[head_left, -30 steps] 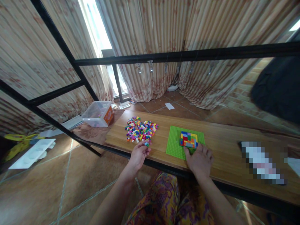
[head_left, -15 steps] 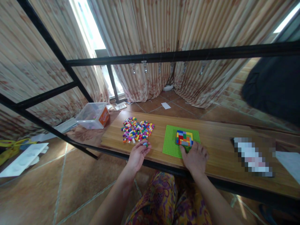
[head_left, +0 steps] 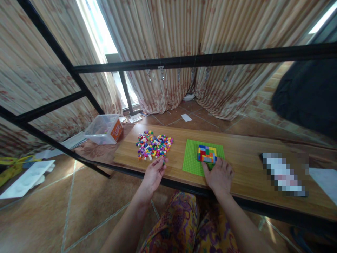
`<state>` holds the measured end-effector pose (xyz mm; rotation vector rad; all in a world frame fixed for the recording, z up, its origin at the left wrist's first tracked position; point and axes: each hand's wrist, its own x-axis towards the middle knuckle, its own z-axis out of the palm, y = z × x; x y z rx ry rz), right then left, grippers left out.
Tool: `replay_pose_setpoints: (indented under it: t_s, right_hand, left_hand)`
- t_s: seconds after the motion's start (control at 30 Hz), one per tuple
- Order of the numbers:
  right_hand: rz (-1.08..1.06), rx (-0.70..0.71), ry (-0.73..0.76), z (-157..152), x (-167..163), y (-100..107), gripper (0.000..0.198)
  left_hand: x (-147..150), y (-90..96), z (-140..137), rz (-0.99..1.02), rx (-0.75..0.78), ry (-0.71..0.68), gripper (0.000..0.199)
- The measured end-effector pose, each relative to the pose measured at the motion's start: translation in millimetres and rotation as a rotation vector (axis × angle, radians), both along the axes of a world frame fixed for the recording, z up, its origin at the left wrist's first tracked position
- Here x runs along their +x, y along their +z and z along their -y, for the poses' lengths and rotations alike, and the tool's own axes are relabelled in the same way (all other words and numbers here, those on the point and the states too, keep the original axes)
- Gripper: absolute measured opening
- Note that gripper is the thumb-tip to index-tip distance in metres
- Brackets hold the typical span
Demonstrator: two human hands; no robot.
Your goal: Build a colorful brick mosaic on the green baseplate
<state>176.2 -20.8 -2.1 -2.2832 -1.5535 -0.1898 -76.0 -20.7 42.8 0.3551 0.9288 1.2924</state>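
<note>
My left hand is closed in a pinch just in front of a heap of small colourful toy bricks. A bit of a green toy brick shows at its fingertips; the fingers hide the rest. My right hand lies palm down with thumb and fingers apart, over the near right part of a green studded baseplate. Its thumb and forefinger are at the near edge of a flat, multicoloured block of joined bricks on that plate. Whether they press on it I cannot tell.
A clear plastic box with an orange label stands left of the wooden tabletop. A blurred-out object and a white sheet lie to the right. A black metal bar crosses beyond the table, before curtains.
My left fingers have curled more over the held piece, so its pale blue part no longer shows, and the hand has shifted slightly left. My right hand is nearly still.
</note>
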Motion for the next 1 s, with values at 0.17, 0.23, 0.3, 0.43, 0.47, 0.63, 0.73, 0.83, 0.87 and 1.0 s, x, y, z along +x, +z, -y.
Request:
replay_pose_setpoints:
  t_s: [0.17,0.23,0.3,0.43,0.47,0.63,0.73,0.83,0.87,1.0]
  right_hand:
    - [-0.009,-0.015,0.001,0.4,-0.5,1.8,0.067]
    - [-0.007,-0.015,0.001,0.4,-0.7,2.0,0.068]
    - [-0.004,-0.012,0.001,0.4,-0.8,1.8,0.068]
    - [-0.002,-0.011,0.0,-0.1,-0.7,1.2,0.068]
    - [-0.001,-0.013,-0.001,-0.2,-0.8,1.3,0.068]
    - [-0.005,-0.003,-0.005,0.5,-2.1,2.9,0.067]
    - [-0.023,-0.007,-0.004,0.3,-2.5,3.4,0.067]
    - [-0.034,-0.007,-0.005,-0.3,-2.4,3.3,0.067]
    - [-0.035,-0.007,-0.006,-0.5,-2.4,3.3,0.067]
    - [-0.031,-0.006,-0.007,-0.2,-2.5,3.9,0.066]
  left_hand:
    - [-0.8,1.5,0.9,0.046,0.042,-0.042,0.024]
    - [-0.7,2.0,1.3,0.053,0.053,-0.059,0.027]
    - [-0.3,3.0,1.7,0.062,0.061,-0.078,0.03]
    - [1.0,6.0,2.8,0.078,0.053,-0.124,0.035]
    - [1.4,6.9,3.1,0.071,0.047,-0.132,0.035]
    - [4.0,12.6,5.3,-0.003,0.035,-0.145,0.031]
    - [6.3,16.5,6.4,-0.051,0.044,-0.137,0.031]
    - [8.4,18.6,6.3,-0.079,0.052,-0.131,0.032]
    - [8.9,18.9,6.1,-0.08,0.05,-0.132,0.033]
    - [9.5,17.7,4.4,-0.069,0.035,-0.123,0.036]
